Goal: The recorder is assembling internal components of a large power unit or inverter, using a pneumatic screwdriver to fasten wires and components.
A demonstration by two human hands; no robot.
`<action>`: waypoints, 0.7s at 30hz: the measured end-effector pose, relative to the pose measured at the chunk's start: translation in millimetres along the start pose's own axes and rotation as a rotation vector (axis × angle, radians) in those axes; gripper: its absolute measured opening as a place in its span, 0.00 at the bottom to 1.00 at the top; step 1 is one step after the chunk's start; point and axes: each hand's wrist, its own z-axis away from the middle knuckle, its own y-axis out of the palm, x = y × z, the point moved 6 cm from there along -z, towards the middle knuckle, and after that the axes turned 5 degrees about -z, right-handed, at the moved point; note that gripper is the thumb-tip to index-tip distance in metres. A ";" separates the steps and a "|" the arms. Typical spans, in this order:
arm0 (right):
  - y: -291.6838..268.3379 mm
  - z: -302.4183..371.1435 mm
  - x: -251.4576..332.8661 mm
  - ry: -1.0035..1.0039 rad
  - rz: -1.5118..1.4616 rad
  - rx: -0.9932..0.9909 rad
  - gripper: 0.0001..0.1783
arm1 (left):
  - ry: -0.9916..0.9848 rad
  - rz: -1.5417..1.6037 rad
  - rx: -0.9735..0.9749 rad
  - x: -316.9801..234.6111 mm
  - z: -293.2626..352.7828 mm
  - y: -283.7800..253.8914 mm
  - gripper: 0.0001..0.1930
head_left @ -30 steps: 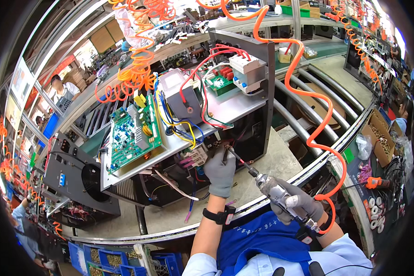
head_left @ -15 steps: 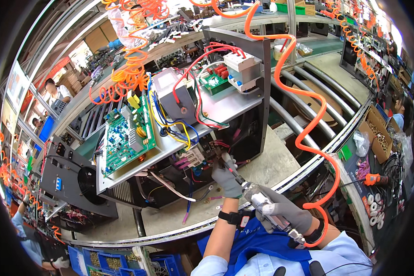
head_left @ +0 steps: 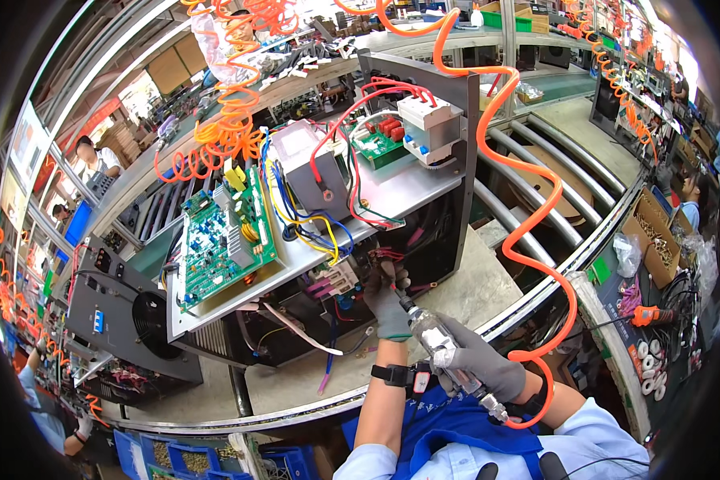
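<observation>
In my gloved right hand (head_left: 488, 370) is a silver air screwdriver (head_left: 436, 340), closed around its body, with the bit pointing up and left. My gloved left hand (head_left: 388, 308) is beside the bit's tip, at the lower front opening of an open electrical unit (head_left: 424, 216). Its fingers are curled together; what they hold is hidden. On the unit's metal shelf stand a green circuit board (head_left: 216, 256), a grey box (head_left: 308, 172) and a white breaker (head_left: 428, 120) with red wires. Several loose cables, including a white lead (head_left: 300, 332), hang from the front.
An orange coiled air hose (head_left: 556, 188) loops down right of the unit to the screwdriver. Metal rollers (head_left: 528, 192) lie behind. Another dark unit (head_left: 124, 312) stands at left. At right are a cardboard box of small parts (head_left: 656, 236) and white rings (head_left: 652, 368). Blue bins (head_left: 192, 460) sit lower left.
My right hand and the screwdriver have shifted slightly up and left. My left hand has moved a little up, farther into the unit's front opening.
</observation>
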 end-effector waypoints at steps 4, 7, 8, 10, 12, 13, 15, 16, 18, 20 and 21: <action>-2.0 -4.7 -4.9 0.037 -0.420 0.165 0.37 | -0.182 0.372 -0.013 17.1 -1.9 5.8 0.06; -3.5 -8.8 -13.5 -0.001 -0.422 0.176 0.37 | -0.264 0.613 0.049 26.7 2.3 13.6 0.05; -4.1 -14.7 -17.1 -0.034 -0.353 0.127 0.39 | -0.274 0.807 0.181 25.4 3.7 21.6 0.06; -4.2 -12.6 -25.6 -0.061 -0.129 0.023 0.44 | -0.265 0.811 0.224 28.2 3.5 21.3 0.06; -0.7 -10.1 -30.5 -0.041 -0.072 0.022 0.45 | -0.252 0.818 0.241 30.8 0.7 18.2 0.07; 0.2 -9.4 -30.3 -0.053 -0.030 0.015 0.45 | -0.254 0.813 0.264 32.3 -1.2 17.6 0.06; 0.5 -8.1 -28.4 -0.064 0.011 0.005 0.45 | -0.260 0.808 0.286 35.7 -5.4 15.5 0.05; 0.6 -8.1 -27.1 -0.065 0.019 0.010 0.44 | -0.287 0.821 0.291 38.4 -7.1 15.1 0.06; -0.3 -7.8 -24.7 -0.072 0.028 0.013 0.44 | -0.316 0.835 0.301 41.8 -9.1 14.6 0.06; -0.5 -9.0 -25.8 -0.047 0.058 0.026 0.44 | -0.259 0.839 0.350 37.8 -10.2 15.0 0.07; -0.4 -9.9 -25.4 -0.062 0.057 0.028 0.44 | -0.292 0.844 0.323 39.2 -10.4 14.3 0.07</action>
